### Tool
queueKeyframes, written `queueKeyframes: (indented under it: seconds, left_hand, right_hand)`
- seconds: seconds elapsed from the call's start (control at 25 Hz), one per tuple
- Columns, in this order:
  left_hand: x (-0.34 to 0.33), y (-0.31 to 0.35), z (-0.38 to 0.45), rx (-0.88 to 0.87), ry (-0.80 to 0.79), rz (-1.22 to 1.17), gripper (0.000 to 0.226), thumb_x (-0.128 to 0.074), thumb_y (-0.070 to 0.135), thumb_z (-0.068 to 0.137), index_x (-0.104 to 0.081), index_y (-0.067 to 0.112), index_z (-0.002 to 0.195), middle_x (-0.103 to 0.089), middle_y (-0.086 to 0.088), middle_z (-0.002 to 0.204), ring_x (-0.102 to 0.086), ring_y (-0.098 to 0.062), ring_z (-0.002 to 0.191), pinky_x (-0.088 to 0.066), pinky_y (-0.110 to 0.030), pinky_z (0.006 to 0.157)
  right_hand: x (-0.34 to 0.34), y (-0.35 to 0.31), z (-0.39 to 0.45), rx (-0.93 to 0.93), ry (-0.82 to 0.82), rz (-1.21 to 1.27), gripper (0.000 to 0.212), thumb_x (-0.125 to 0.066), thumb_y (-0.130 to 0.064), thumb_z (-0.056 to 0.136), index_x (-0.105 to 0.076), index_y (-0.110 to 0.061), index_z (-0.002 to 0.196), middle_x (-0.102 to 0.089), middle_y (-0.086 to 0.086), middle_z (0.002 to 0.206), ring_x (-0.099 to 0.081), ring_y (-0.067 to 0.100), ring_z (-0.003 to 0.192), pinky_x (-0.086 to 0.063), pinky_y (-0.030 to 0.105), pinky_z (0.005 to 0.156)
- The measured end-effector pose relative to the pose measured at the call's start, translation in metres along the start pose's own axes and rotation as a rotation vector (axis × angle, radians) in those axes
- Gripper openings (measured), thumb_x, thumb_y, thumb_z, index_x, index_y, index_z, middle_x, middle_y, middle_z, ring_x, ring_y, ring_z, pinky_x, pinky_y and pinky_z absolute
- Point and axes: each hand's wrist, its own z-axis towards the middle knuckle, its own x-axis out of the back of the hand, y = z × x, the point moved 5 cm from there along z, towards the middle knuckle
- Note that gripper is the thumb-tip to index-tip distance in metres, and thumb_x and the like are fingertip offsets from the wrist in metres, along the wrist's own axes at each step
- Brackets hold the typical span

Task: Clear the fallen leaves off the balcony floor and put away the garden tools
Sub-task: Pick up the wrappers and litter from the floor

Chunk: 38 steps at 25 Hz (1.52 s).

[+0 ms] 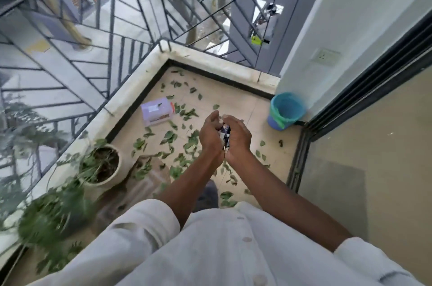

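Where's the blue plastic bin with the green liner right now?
The blue plastic bin with the green liner stands on the balcony floor's far right corner, against the white wall, beside the sliding door track.

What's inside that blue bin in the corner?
The blue bin shows a green liner folded over its rim and a blue inside wall. No leaves show in it, but its bottom is out of sight from this angle.

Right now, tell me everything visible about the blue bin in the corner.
The blue bin is a small round bucket of what looks like plastic, lined with a green bag folded over its rim. It stands on the tiled floor in the far right corner, close against the white wall and the sliding door track. Its inside looks empty from here. Neither hand touches it.
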Motion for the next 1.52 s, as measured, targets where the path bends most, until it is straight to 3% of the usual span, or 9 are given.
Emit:
queueKeyframes:
  seconds: [0.12, 0.32, 0.48, 0.6, 0.8, 0.92, 1.24, 1.36, 1.52]
  left_hand:
    - [-0.062, 0.016, 0.048, 0.132, -0.093, -0.075, 0.027, -0.050, 0.026, 0.098, -0.065, 0.010, 0.083, -0.063, -0.005, 0.074, -0.062, -0.015, 0.065, -0.050, -0.021, 0.066]
    - [-0.139, 0.050, 0.115, 0.084, -0.154, 0.084, 0.054, -0.040, 0.049, 0.101, -0.046, 0.014, 0.141, -0.052, 0.000, 0.135, -0.062, -0.017, 0.105, -0.051, -0.029, 0.084]
    - [-0.196, 0.041, 0.149, 0.152, -0.142, 0.235, 0.030, -0.036, 0.045, 0.103, -0.054, 0.021, 0.107, -0.055, 0.010, 0.080, -0.064, -0.002, 0.057, -0.049, -0.019, 0.056]
    - [-0.235, 0.016, 0.171, 0.222, -0.148, 0.333, 0.035, -0.037, 0.046, 0.103, -0.054, 0.020, 0.088, -0.061, 0.013, 0.065, -0.062, -0.002, 0.058, -0.049, -0.017, 0.056]
    - [-0.324, -0.036, 0.216, 0.308, -0.113, 0.431, 0.043, -0.038, 0.052, 0.100, -0.055, 0.017, 0.083, -0.060, 0.000, 0.088, -0.060, -0.015, 0.080, -0.049, -0.027, 0.076]
    - [-0.387, -0.065, 0.248, 0.341, -0.087, 0.380, 0.054, -0.038, 0.052, 0.100, -0.052, 0.006, 0.126, -0.059, -0.007, 0.116, -0.063, -0.021, 0.097, -0.050, -0.031, 0.078]
    - [-0.451, -0.162, 0.378, 0.467, 0.096, 0.426, 0.039, -0.036, 0.045, 0.103, -0.050, 0.014, 0.084, -0.048, 0.000, 0.081, -0.044, -0.006, 0.066, -0.037, -0.009, 0.033]
    - [-0.429, -0.211, 0.450, 0.492, 0.119, 0.497, 0.043, -0.037, 0.049, 0.102, -0.055, 0.012, 0.092, -0.053, -0.002, 0.091, -0.046, -0.006, 0.072, -0.041, -0.018, 0.050]
    - [-0.409, -0.272, 0.519, 0.530, 0.067, 0.490, 0.052, -0.036, 0.050, 0.101, -0.057, 0.007, 0.120, -0.057, -0.004, 0.113, -0.050, -0.015, 0.104, -0.040, -0.022, 0.086]
  right_hand:
    - [-0.029, -0.042, 0.049, 0.091, 0.111, -0.015, 0.009, -0.068, 0.003, 0.081, -0.069, -0.005, 0.082, -0.070, 0.008, 0.069, -0.068, 0.022, 0.062, -0.054, 0.025, 0.057]
    - [-0.074, -0.094, 0.116, 0.123, 0.093, 0.021, 0.014, -0.078, -0.013, 0.080, -0.065, -0.010, 0.084, -0.073, 0.012, 0.080, -0.071, 0.027, 0.075, -0.059, 0.037, 0.076]
    - [-0.070, -0.134, 0.163, 0.154, 0.264, 0.003, 0.017, -0.067, 0.004, 0.078, -0.063, -0.011, 0.085, -0.066, 0.008, 0.070, -0.065, 0.019, 0.060, -0.056, 0.027, 0.060]
    - [-0.052, -0.164, 0.199, 0.159, 0.341, 0.006, 0.022, -0.062, 0.008, 0.077, -0.065, -0.011, 0.089, -0.061, 0.006, 0.069, -0.060, 0.015, 0.054, -0.051, 0.022, 0.053]
    - [-0.012, -0.228, 0.282, 0.104, 0.476, -0.001, 0.022, -0.058, 0.008, 0.078, -0.065, -0.009, 0.089, -0.056, 0.004, 0.066, -0.052, 0.011, 0.048, -0.045, 0.018, 0.048]
    - [0.017, -0.273, 0.340, 0.012, 0.501, 0.111, 0.019, -0.055, 0.010, 0.081, -0.063, -0.008, 0.084, -0.053, 0.006, 0.061, -0.051, 0.014, 0.045, -0.045, 0.018, 0.048]
    - [0.150, -0.301, 0.544, -0.145, 0.663, -0.081, 0.005, -0.061, -0.016, 0.069, -0.063, -0.013, 0.065, -0.057, 0.008, 0.079, -0.061, 0.024, 0.070, -0.057, 0.032, 0.066]
    - [0.228, -0.240, 0.648, -0.337, 0.587, -0.100, 0.030, -0.059, -0.036, 0.043, -0.071, -0.029, 0.069, -0.059, 0.013, 0.098, -0.062, 0.032, 0.096, -0.054, 0.048, 0.092]
    - [0.241, -0.250, 0.683, -0.278, 0.764, -0.166, 0.006, -0.070, -0.012, 0.077, -0.068, -0.009, 0.081, -0.062, 0.007, 0.075, -0.059, 0.020, 0.057, -0.049, 0.019, 0.045]
